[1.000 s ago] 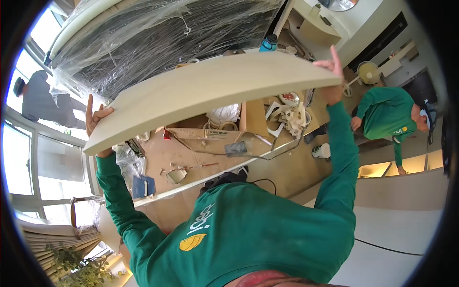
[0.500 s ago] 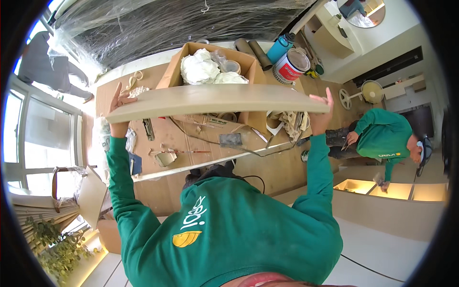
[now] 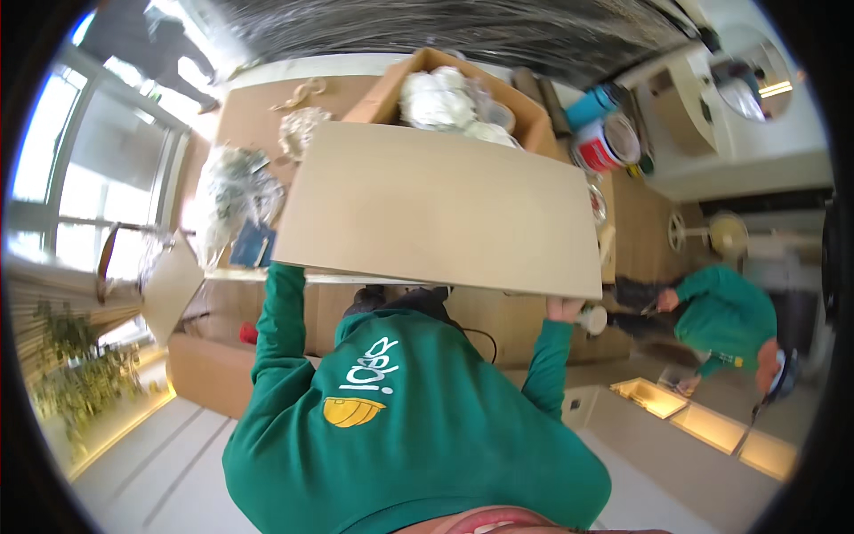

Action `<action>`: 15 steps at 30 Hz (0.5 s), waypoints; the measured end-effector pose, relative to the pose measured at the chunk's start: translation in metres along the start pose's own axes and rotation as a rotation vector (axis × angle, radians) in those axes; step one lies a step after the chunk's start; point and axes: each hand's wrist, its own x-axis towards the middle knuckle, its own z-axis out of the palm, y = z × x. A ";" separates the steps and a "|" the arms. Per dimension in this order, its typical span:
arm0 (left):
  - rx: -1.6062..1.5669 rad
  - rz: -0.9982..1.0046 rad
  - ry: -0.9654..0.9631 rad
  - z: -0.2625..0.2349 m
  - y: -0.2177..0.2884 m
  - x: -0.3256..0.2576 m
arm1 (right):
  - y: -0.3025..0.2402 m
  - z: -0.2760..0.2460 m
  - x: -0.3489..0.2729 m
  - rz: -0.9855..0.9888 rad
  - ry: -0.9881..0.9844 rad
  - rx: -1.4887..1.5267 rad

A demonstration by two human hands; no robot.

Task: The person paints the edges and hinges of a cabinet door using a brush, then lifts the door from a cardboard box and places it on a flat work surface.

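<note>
I hold a large flat beige board (image 3: 445, 209) in front of me, its broad face turned up toward the camera. My right hand (image 3: 564, 310) grips its near right corner from below, with the fingers showing just under the edge. My left sleeve (image 3: 283, 311) runs up to the near left corner, where my left hand is hidden beneath the board. The board covers most of the wooden table (image 3: 253, 116) behind it.
Past the board's far edge stands an open cardboard box (image 3: 534, 125) of white wads, with a red and white bucket (image 3: 605, 144) and a blue bottle (image 3: 590, 105) beside it. Plastic bags (image 3: 229, 198) lie at the left. Another person in green (image 3: 722, 322) crouches at the right.
The board, seen edge-on and held high before, has tilted and come down so that its broad face shows. Both my hands have dropped to its near edge.
</note>
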 end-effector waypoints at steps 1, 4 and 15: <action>-0.001 -0.018 0.003 0.001 -0.005 -0.009 | 0.001 -0.005 0.001 0.199 -0.156 0.500; -0.011 -0.074 0.001 0.012 -0.022 -0.032 | 0.014 -0.007 0.001 0.237 0.056 0.513; -0.110 0.050 -0.067 0.046 -0.024 -0.001 | -0.003 0.031 0.025 0.171 -0.057 0.376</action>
